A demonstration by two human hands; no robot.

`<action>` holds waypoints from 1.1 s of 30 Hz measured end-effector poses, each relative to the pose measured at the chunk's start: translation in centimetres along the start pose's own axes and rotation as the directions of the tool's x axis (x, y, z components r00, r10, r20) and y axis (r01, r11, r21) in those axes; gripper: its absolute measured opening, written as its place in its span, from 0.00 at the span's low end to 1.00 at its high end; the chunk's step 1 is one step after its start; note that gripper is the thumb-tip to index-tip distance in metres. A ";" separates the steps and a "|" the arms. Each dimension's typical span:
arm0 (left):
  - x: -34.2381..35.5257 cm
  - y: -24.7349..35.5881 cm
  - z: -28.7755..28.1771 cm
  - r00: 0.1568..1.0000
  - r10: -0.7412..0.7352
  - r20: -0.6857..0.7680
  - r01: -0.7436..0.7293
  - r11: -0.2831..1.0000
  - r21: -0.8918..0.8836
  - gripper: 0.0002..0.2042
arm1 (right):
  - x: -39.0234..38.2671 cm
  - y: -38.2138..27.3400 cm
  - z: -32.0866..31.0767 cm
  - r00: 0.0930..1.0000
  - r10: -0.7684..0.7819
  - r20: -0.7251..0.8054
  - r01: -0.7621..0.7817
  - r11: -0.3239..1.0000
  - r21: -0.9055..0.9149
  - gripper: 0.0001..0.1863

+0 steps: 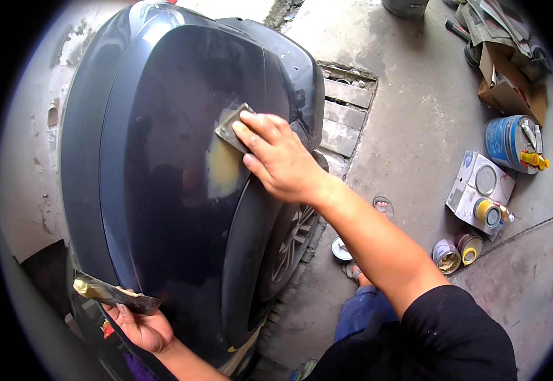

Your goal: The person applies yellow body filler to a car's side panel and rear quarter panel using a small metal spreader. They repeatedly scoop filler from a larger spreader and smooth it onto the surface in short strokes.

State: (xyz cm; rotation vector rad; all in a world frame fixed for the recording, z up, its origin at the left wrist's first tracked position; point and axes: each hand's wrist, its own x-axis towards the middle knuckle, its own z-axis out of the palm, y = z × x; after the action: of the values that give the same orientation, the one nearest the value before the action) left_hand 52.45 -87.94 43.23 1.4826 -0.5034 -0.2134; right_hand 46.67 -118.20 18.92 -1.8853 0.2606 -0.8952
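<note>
A dark grey car's curved body panel (168,127) lies in front of me, with a yellowish filler patch (227,168) above the wheel arch (241,260). My right hand (283,155) grips a flat, dark putty spreader (230,130) and presses it against the panel at the patch's upper end. At the lower left, my left hand (143,330) holds up a thin dark putty board (140,303) from beneath, its fingers partly hidden. Cream-coloured putty (85,287) is heaped at the board's far left end and smeared along its edge.
The car's wheel (289,247) is right of the panel, beside a slatted floor drain (346,114). On the right floor stand a blue bucket (501,141), a white carton (463,190), open tins (446,255) and a cardboard box (501,98). A small round tin (341,249) sits near my feet.
</note>
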 end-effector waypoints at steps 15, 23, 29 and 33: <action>0.3 -0.1 0.8 0.999 -0.027 0.025 0.026 0.999 0.048 0.19 | -4.0 -1.8 -1.5 0.989 0.137 0.055 -0.140 0.989 0.045 0.27; 0.3 -0.4 0.4 1.000 -0.005 0.017 0.004 0.998 0.065 0.22 | -0.8 -0.1 0.3 0.972 0.233 0.043 -0.236 0.968 0.088 0.27; 0.2 -0.4 -0.1 1.000 -0.022 0.017 0.021 0.998 0.062 0.22 | -4.4 -2.6 0.6 0.948 0.282 0.149 -0.299 0.948 0.110 0.27; 0.1 -0.3 0.4 0.999 -0.019 -0.043 0.022 0.997 0.071 0.22 | -1.8 -1.1 -1.3 0.945 0.319 0.078 -0.327 0.932 0.156 0.27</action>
State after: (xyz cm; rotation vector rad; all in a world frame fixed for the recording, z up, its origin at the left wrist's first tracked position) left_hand 52.43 -88.42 42.94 1.5596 -0.4664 -0.1810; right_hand 44.25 -117.63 19.29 -1.6465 0.4373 -0.6228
